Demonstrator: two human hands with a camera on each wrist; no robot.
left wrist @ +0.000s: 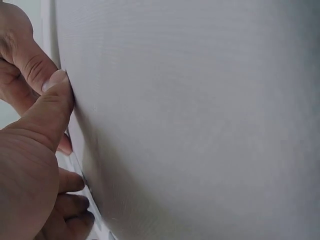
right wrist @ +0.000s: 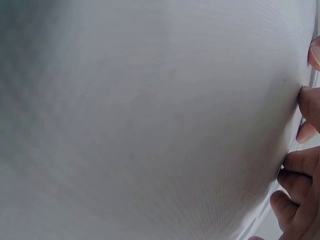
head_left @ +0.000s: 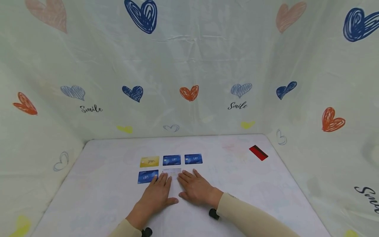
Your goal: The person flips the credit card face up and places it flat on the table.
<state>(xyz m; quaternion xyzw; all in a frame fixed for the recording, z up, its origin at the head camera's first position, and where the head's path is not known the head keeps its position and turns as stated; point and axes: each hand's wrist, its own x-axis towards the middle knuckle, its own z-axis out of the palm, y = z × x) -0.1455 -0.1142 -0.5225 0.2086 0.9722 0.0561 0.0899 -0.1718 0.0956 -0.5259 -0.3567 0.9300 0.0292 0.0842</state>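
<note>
A pale, whitish card (head_left: 172,171) lies flat on the table, partly hidden by fingers. My left hand (head_left: 158,195) rests with extended fingertips at its left lower side, also over the right edge of a blue card (head_left: 145,177) whose lettering looks upside down. At the pale card's right edge are the fingertips of my right hand (head_left: 196,188), which lies flat with fingers extended. Above these sits a row with a gold card (head_left: 149,161), a blue VIP card (head_left: 171,160) and another blue VIP card (head_left: 193,158). Both wrist views show fingers touching the white surface; no card is discernible there.
Off to the right lies a red card (head_left: 258,152) with a dark stripe, set at a slant. The white-covered table (head_left: 88,197) ends at a back edge against a hanging pale cloth (head_left: 213,72) printed with hearts, which also encloses the left and right sides.
</note>
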